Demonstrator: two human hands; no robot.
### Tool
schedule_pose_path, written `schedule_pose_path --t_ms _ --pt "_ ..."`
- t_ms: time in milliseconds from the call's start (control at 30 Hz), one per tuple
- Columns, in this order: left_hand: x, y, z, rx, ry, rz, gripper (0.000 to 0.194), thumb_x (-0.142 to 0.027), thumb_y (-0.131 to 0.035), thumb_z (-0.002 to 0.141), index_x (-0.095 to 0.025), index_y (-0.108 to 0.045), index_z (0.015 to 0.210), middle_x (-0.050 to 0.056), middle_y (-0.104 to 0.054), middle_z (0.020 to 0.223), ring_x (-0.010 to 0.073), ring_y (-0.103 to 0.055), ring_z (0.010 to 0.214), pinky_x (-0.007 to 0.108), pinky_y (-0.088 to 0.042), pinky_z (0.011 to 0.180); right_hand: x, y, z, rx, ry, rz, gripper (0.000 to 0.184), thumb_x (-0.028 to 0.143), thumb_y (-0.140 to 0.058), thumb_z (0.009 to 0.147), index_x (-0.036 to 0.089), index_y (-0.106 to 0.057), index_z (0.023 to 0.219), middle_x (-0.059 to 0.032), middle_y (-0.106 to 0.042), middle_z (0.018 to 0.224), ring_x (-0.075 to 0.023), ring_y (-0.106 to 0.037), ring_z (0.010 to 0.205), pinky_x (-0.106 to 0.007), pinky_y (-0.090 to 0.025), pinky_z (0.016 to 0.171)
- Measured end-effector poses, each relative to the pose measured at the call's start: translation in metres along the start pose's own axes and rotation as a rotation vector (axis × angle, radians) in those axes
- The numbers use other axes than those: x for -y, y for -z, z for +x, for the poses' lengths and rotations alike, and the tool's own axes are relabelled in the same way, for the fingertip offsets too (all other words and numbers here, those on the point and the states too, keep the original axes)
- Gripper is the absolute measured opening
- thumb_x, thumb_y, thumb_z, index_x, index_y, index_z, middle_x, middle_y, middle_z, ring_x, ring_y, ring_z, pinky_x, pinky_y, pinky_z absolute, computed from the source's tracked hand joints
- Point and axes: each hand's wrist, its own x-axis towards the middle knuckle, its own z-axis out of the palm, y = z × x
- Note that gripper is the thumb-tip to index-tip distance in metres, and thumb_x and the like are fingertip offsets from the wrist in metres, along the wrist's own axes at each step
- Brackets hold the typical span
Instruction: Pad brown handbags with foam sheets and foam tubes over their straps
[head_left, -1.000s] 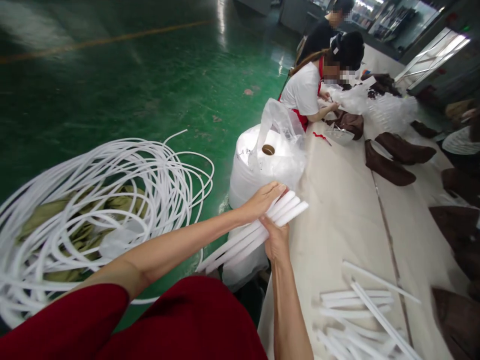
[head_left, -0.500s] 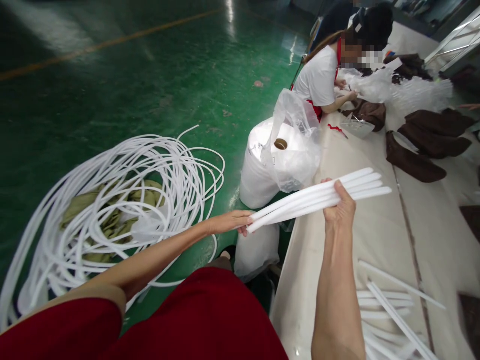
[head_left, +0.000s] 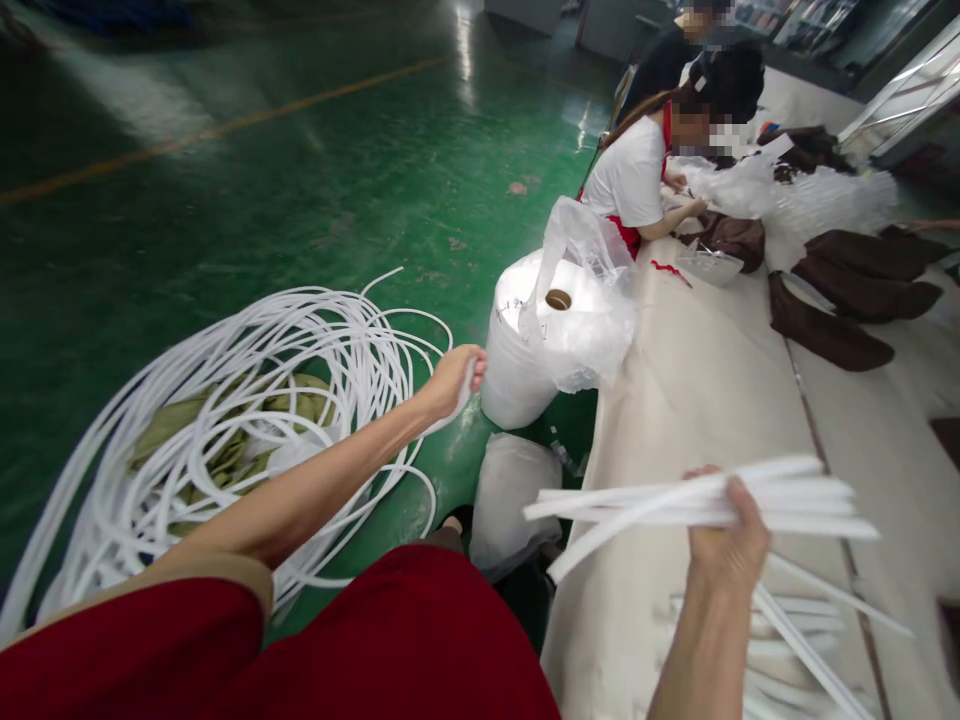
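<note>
A long table with a cream-coloured top (head_left: 667,370), crossed lengthwise by a dark seam, runs along the right of a workshop with a glossy green floor (head_left: 300,215) marked by a faded yellow line (head_left: 225,130). Farther up the table, a co-worker in a white short-sleeved shirt and red apron (head_left: 630,180) leans over crumpled clear plastic, with another person in a dark top (head_left: 660,65) beyond. Dark brown boot-shaped pieces (head_left: 832,325) lie across the table. Beside it on the floor stands a large white roll with a brown core (head_left: 517,375), partly draped in clear plastic film (head_left: 566,235); nearer sits a white plastic-wrapped bundle (head_left: 510,490).

Above the table's near part, a bundle of slim white round rods (head_left: 795,500) is gripped around the middle by the person's right hand (head_left: 727,525). The rods look soft and matte, similar in length, their ends uneven; one slants across the others at the left, bowing slightly. More loose white strips (head_left: 806,650) lie below, blurred. The left hand (head_left: 454,380), raised over the floor near the large roll, curls its fingers around a white strand (head_left: 450,415). Just behind it, a broad tangled coil of white cord (head_left: 322,310) spreads over olive-green fabric (head_left: 169,430).
</note>
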Motion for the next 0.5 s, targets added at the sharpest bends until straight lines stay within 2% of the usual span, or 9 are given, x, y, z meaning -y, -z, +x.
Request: schedule_pose_path --t_ms 100,167,200,267,333,433,500 --pt "-0.006 -0.061 -0.009 0.219 -0.022 -0.044 0.031 -0.048 -0.055 0.087 -0.016 -0.054 0.089 0.004 -0.064 0.078 0.0161 -0.063 0.068 0.028 -0.05 0.064 -0.02 -0.058 -0.038 0.248 -0.2 -0.14 0.035 0.024 -0.086 0.052 0.009 -0.071 0.081 -0.01 -0.074 0.077 -0.0263 -0.071 0.071 -0.043 -0.061 0.074" --pt "-0.009 -0.093 -0.02 0.371 -0.063 -0.044 0.036 -0.052 -0.055 0.088 -0.016 -0.055 0.094 0.006 -0.067 0.088 0.0195 -0.065 0.08 0.032 -0.052 0.071 -0.034 -0.095 -0.059 0.357 -0.265 -0.117 0.039 0.023 -0.087 0.052 0.009 -0.072 0.086 -0.0091 -0.074 0.081 -0.0264 -0.071 0.074 -0.041 -0.06 0.074" --pt "-0.01 -0.102 -0.025 0.412 -0.109 -0.012 0.036 -0.053 -0.054 0.089 -0.017 -0.055 0.093 0.005 -0.066 0.088 0.0187 -0.063 0.08 0.031 -0.051 0.072 -0.039 -0.107 -0.066 0.391 -0.277 -0.097 0.041 0.023 -0.087 0.052 0.01 -0.073 0.088 -0.0077 -0.075 0.082 -0.0255 -0.071 0.075 -0.04 -0.06 0.075" --pt "-0.013 -0.111 -0.032 0.407 -0.228 0.095 0.036 -0.052 -0.051 0.092 -0.017 -0.056 0.087 0.002 -0.06 0.082 0.016 -0.057 0.078 0.028 -0.048 0.073 -0.046 -0.12 -0.076 0.413 -0.278 -0.066 0.043 0.021 -0.087 0.052 0.012 -0.073 0.092 -0.0051 -0.075 0.084 -0.0234 -0.071 0.076 -0.038 -0.059 0.077" --pt "-0.012 -0.111 -0.036 0.352 -0.317 0.175 0.037 -0.051 -0.048 0.094 -0.017 -0.056 0.083 0.0 -0.055 0.08 0.0148 -0.052 0.079 0.027 -0.045 0.076 -0.05 -0.122 -0.083 0.42 -0.279 -0.059 0.043 0.02 -0.086 0.054 0.013 -0.073 0.094 -0.0046 -0.075 0.087 -0.0226 -0.071 0.081 -0.036 -0.058 0.08" --pt "-0.005 -0.111 -0.037 0.288 -0.323 0.182 0.037 -0.051 -0.043 0.096 -0.017 -0.054 0.085 0.0 -0.052 0.079 0.015 -0.05 0.079 0.026 -0.044 0.077 -0.056 -0.123 -0.09 0.451 -0.27 -0.067 0.043 0.021 -0.084 0.058 0.015 -0.072 0.099 -0.0046 -0.075 0.092 -0.0233 -0.07 0.092 -0.036 -0.057 0.086" --pt "-0.002 -0.113 -0.036 0.273 -0.322 0.197 0.036 -0.05 -0.042 0.097 -0.018 -0.053 0.085 0.0 -0.05 0.079 0.0148 -0.049 0.079 0.025 -0.043 0.076 -0.062 -0.126 -0.092 0.418 -0.225 -0.089 0.046 0.021 -0.084 0.057 0.015 -0.071 0.101 -0.0041 -0.075 0.092 -0.0239 -0.069 0.094 -0.038 -0.056 0.088"
